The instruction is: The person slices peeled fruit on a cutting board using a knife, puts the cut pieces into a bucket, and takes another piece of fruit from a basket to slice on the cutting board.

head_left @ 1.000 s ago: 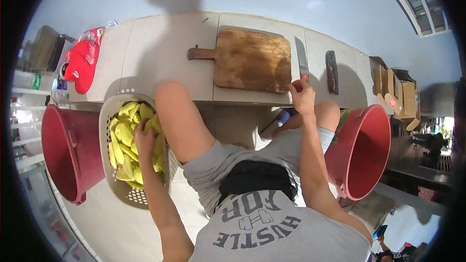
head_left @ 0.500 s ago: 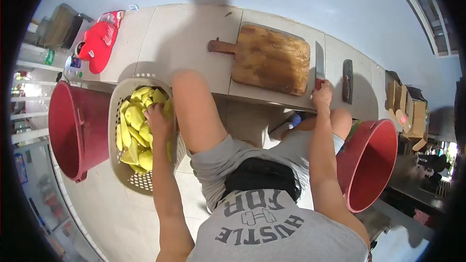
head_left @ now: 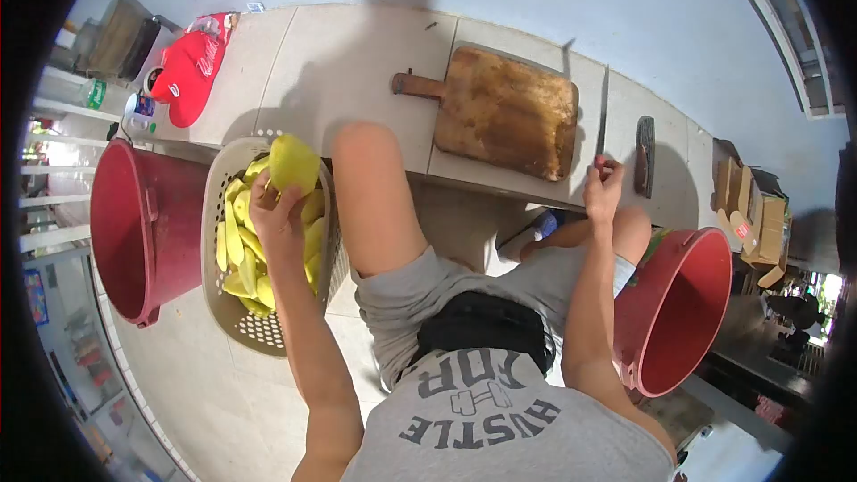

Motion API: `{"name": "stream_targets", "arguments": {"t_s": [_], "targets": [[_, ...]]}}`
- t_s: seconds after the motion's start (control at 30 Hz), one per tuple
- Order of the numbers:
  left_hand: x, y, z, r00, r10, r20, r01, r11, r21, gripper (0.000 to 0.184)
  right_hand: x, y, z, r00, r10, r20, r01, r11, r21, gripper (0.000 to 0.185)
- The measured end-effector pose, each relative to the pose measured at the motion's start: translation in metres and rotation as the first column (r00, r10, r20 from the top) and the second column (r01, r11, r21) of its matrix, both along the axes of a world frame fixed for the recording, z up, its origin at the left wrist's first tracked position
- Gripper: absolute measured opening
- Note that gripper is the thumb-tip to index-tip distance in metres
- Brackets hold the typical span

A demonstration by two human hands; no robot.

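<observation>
My left hand [head_left: 278, 207] is closed around a yellow-green peeled mango [head_left: 293, 163], lifted above the basket. Beneath it, the beige basket [head_left: 234, 326] with holes in its wall holds several more peeled mangoes [head_left: 236, 241]. In my right hand [head_left: 604, 191] is a long knife [head_left: 603, 116], gripped by its red handle. Its blade points away from me and looks turned nearly edge-on. Just left of the knife lies a wooden cutting board [head_left: 509, 112] with a short handle, its surface stained and worn.
A dark, long object [head_left: 644, 156] lies right of the knife on the tiled counter [head_left: 348, 62]. A red cap [head_left: 189, 71] sits at the counter's left end. Red buckets stand on both sides, a left bucket [head_left: 170, 232] and a right bucket [head_left: 638, 326]. Cardboard boxes [head_left: 759, 223] are far right.
My left hand has come up out of the basket's pile with a mango in it. The knife, still in my right hand, has lifted and its blade has turned.
</observation>
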State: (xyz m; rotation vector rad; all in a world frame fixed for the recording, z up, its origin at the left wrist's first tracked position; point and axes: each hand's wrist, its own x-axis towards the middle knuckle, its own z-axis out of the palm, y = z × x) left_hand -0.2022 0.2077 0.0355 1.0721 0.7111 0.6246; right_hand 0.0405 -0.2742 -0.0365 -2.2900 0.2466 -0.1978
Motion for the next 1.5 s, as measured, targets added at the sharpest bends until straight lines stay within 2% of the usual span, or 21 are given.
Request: {"name": "stream_targets", "arguments": {"t_s": [0.03,0.13,0.17,0.23,0.3,0.37,0.4,0.5,0.7,0.73,0.9,0.93,1.0,1.07,1.1,1.17,1.3,1.37,1.4,1.47,1.5], "targets": [[0.008,-0.002,0.004,0.982,-0.097,0.165,0.116,0.987,-0.112,0.044,-0.004,0.002,-0.002,0.999,0.031,-0.031,-0.028,0.994,0.106,0.038],[0.051,-0.038,0.028,0.844,-0.183,0.505,0.302,0.939,-0.163,0.042,-0.029,0.033,0.025,0.993,0.076,-0.086,-0.053,0.969,0.239,0.033],[0.067,-0.048,0.020,0.771,-0.179,0.611,0.466,0.814,-0.348,0.045,-0.038,0.045,0.034,0.988,0.086,-0.129,-0.042,0.949,0.313,0.031],[0.099,-0.087,0.027,0.682,-0.198,0.704,0.643,0.621,-0.448,0.051,-0.049,0.055,0.028,0.982,0.131,-0.137,-0.073,0.928,0.365,0.027],[0.132,-0.129,0.040,0.651,-0.263,0.712,0.685,0.608,-0.402,0.052,-0.061,0.071,0.044,0.977,0.152,-0.149,-0.072,0.895,0.439,0.022],[0.162,-0.156,0.023,0.658,-0.270,0.703,0.738,0.413,-0.533,0.050,-0.070,0.077,0.058,0.945,0.234,-0.226,-0.073,0.829,0.555,0.018],[0.173,-0.167,0.021,0.649,-0.280,0.707,0.750,0.393,-0.532,0.050,-0.072,0.075,0.059,0.951,0.212,-0.224,-0.057,0.834,0.549,0.018],[0.196,-0.189,0.016,0.649,-0.373,0.663,0.758,0.390,-0.523,0.055,-0.073,0.071,0.060,0.927,0.268,-0.263,-0.072,0.814,0.577,0.018],[0.217,-0.205,-0.001,0.679,-0.461,0.572,0.734,0.434,-0.521,0.059,-0.076,0.067,0.052,0.892,0.374,-0.253,-0.233,0.861,0.452,0.025],[0.222,-0.206,-0.012,0.706,-0.478,0.523,0.708,0.494,-0.504,0.058,-0.077,0.067,0.048,0.894,0.364,-0.261,-0.219,0.864,0.454,0.025],[0.235,-0.218,-0.047,0.791,-0.514,0.332,0.611,0.636,-0.471,0.054,-0.072,0.074,0.032,0.889,0.423,-0.175,-0.395,0.902,0.172,0.029],[0.236,-0.221,-0.055,0.789,-0.546,0.283,0.613,0.670,-0.419,0.055,-0.070,0.074,0.025,0.892,0.415,-0.179,-0.386,0.906,0.174,0.029],[0.237,-0.225,-0.067,0.780,-0.583,0.228,0.624,0.691,-0.366,0.056,-0.067,0.074,0.012,0.885,0.465,0.002,-0.463,0.882,0.087,0.031],[0.237,-0.226,-0.078,0.735,-0.677,0.045,0.672,0.735,0.089,0.059,-0.063,0.070,0.009,0.891,0.450,-0.060,-0.442,0.890,0.112,0.029],[0.238,-0.225,-0.082,0.728,-0.684,0.039,0.680,0.728,0.085,0.059,-0.061,0.071,0.012,0.888,0.445,-0.119,-0.429,0.893,0.134,0.026],[0.239,-0.222,-0.090,0.740,-0.660,-0.128,0.644,0.640,0.420,0.053,-0.058,0.072,0.020,0.883,0.425,-0.199,-0.401,0.903,0.152,0.025],[0.239,-0.220,-0.070,0.729,-0.673,-0.128,0.672,0.667,0.320,0.045,-0.054,0.071,0.014,0.845,0.447,-0.295,-0.432,0.894,0.117,0.027],[0.242,-0.213,-0.075,0.739,-0.657,-0.150,0.633,0.599,0.491,0.040,-0.053,0.070,0.009,0.858,0.453,-0.242,-0.437,0.892,0.120,0.027],[0.245,-0.212,-0.080,0.733,-0.662,-0.156,0.639,0.593,0.490,0.040,-0.052,0.071,0.008,0.867,0.462,-0.184,-0.447,0.887,0.118,0.028],[0.252,-0.210,-0.090,0.789,-0.609,-0.081,0.447,0.478,0.756,0.033,-0.051,0.071,0.006,0.870,0.454,-0.194,-0.437,0.891,0.125,0.027],[0.254,-0.210,-0.094,0.783,-0.616,-0.085,0.453,0.472,0.757,0.033,-0.050,0.072,0.010,0.869,0.452,-0.202,-0.435,0.892,0.125,0.026]]}}
